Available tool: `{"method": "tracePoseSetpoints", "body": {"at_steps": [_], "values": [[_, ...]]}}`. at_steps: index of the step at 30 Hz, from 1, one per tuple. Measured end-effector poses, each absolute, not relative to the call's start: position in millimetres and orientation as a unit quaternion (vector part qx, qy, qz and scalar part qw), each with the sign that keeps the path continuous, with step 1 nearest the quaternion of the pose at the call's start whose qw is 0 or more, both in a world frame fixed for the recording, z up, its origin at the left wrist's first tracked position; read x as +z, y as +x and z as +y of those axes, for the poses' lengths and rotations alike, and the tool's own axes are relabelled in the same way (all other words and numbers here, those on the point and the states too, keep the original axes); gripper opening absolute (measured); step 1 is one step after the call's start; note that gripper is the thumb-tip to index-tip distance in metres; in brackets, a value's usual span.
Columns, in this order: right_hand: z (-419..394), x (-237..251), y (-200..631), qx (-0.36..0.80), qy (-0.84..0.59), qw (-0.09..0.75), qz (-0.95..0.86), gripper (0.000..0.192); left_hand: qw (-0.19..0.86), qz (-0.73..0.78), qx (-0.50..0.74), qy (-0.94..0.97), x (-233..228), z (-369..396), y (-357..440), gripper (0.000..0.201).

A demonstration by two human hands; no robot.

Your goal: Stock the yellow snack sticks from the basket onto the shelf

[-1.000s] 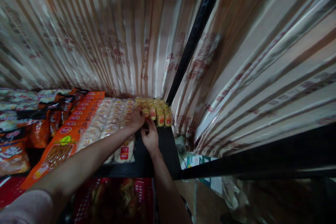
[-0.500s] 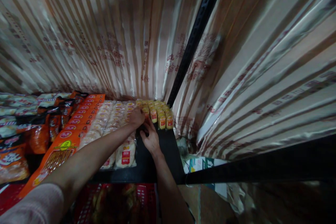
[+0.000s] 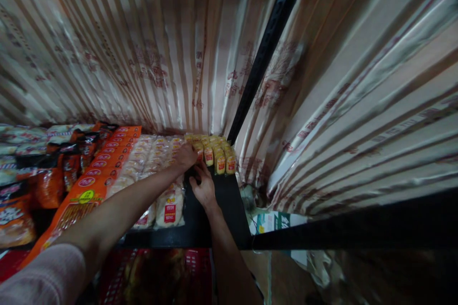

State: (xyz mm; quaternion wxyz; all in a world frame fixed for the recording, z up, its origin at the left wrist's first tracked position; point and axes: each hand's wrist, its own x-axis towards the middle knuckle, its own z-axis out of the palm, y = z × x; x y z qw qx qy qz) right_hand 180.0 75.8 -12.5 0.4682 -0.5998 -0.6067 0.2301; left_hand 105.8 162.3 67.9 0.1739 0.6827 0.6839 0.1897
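Note:
My left hand [image 3: 186,155] reaches across to the front of the small yellow snack packs [image 3: 220,162]. Its fingers are bent closed at a yellow pack with a red label [image 3: 199,151]; the fingertips are partly hidden. Just below and to the right, my right hand [image 3: 204,188] has its fingers stretched up to the same pack's lower end. A gap shows between its thumb and forefinger. Under my left forearm lie rows of clear-wrapped pale bread packs [image 3: 170,209] with red labels.
Orange snack bags [image 3: 96,171] overlap in a row to the left, beside black-and-orange bags [image 3: 46,186]. The black shelf [image 3: 229,214] has a black upright post [image 3: 263,57] at its back corner. Pleated printed sheeting [image 3: 171,57] hangs behind. A red crate [image 3: 198,267] stands below.
Both hands stay at the yellow packs, with only slight finger movement. The view has shifted a little, so the goods appear slightly higher and further left.

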Motion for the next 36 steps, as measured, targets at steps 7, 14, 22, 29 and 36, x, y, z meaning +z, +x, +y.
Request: {"method": "tracePoseSetpoints", "body": {"at_steps": [7, 14, 22, 29, 36], "values": [[76.5, -12.6, 179.7, 0.222, -0.614, 0.467, -0.596, 0.040, 0.166, 0.689, 0.190, 0.679, 60.5, 162.5, 106.2, 0.022], [77.7, -16.1, 179.6, 0.214, -0.612, 0.486, -0.586, 0.038, 0.158, 0.664, 0.196, 0.704, 60.0, 156.9, 100.4, 0.019], [77.4, -15.0, 180.5, 0.206, -0.620, 0.470, -0.593, 0.037, 0.167, 0.626, 0.176, 0.742, 51.7, 150.9, 101.5, 0.016], [76.6, -11.7, 180.2, 0.179, -0.628, 0.450, -0.609, 0.035, 0.173, 0.618, 0.151, 0.752, 45.3, 152.0, 103.9, 0.017], [76.6, -12.9, 181.3, 0.189, -0.615, 0.474, -0.601, 0.039, 0.168, 0.605, 0.131, 0.767, 52.0, 146.8, 105.2, 0.022]]}}
